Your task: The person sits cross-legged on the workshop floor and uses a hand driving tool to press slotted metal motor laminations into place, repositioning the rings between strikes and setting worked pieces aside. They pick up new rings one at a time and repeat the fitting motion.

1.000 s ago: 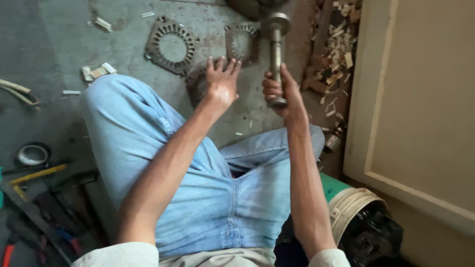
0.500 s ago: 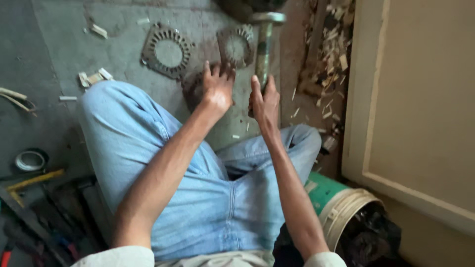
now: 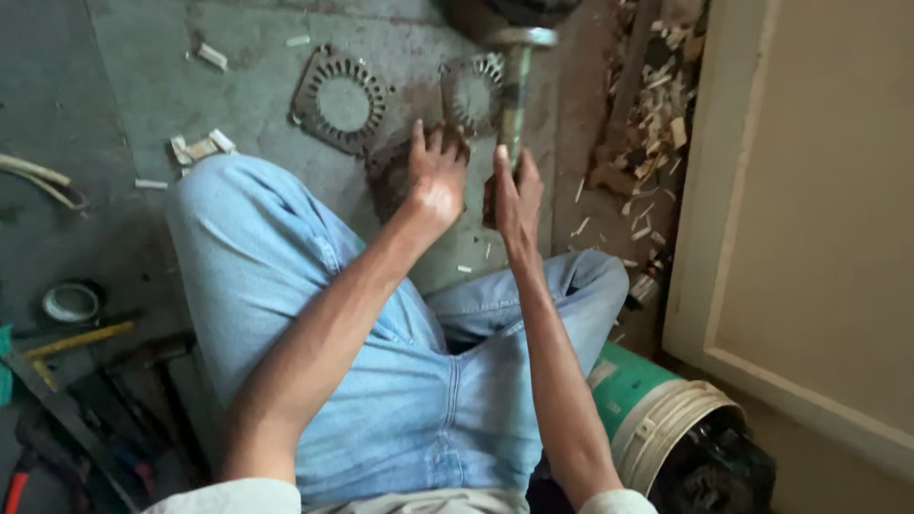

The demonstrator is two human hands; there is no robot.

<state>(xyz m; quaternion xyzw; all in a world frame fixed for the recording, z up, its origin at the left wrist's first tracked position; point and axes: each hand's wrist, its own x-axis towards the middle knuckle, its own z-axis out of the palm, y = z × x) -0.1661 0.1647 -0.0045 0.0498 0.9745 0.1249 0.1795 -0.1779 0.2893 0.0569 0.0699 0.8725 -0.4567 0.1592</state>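
My right hand [image 3: 511, 197] grips the handle of a metal hammer [image 3: 517, 88], whose head points up toward the top of the view. My left hand [image 3: 436, 174] lies flat with fingers spread on a dark round metal part [image 3: 388, 173] on the floor, just left of the hammer handle. Two flat toothed metal rings lie beyond it: a larger ring [image 3: 341, 100] and a smaller ring [image 3: 470, 89] partly behind the hammer. My knees in blue jeans [image 3: 267, 257] fill the middle.
A green bucket [image 3: 640, 400] stands at my right hip beside a cream door panel [image 3: 819, 219]. Wood chips [image 3: 657, 105] are piled by the door. Hand tools [image 3: 76, 381] and a tape roll [image 3: 70, 303] lie at the left.
My right hand and the hammer have moved left, closer to my left hand, which stays pressed on the round part. The view has shifted slightly.
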